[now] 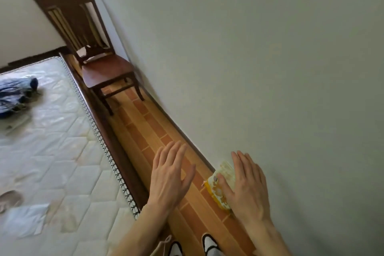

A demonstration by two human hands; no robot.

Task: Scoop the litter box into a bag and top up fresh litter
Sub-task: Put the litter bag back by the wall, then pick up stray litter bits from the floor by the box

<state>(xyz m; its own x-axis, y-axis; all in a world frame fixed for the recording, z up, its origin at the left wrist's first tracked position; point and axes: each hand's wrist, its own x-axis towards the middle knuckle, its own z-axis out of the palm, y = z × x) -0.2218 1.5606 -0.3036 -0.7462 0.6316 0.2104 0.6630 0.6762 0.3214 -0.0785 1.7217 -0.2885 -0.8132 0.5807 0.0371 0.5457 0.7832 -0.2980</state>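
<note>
Nearest the lens, two shoes (209,244) on the patterned floor (149,131), toes toward the wall, with both bare forearms reaching out above them. Far off to the left of the left hand (169,174), a quilted mattress (62,151) with a blue bundle (14,95) on it; beyond the fingertips of that hand, a wooden chair (99,64) against the wall (270,48). Left hand hovering flat over the floor, fingers (172,151) spread wide and holding nothing. Right hand (247,187) likewise splayed, palm down, laid over a yellow printed bag (220,189) sitting at the foot of the wall, thumb resting on its face but fingers not closed round it. Whether fresh litter or something else, unclear from the print. No litter box or scoop anywhere in sight. Probably a soft, crinkly film pack: slippery on the faces, sagging if lifted by one corner, possibly heavy if full of granules. Best taken by the gathered top seam with one hand and supported underneath with the other, kept upright against spilling.
</note>
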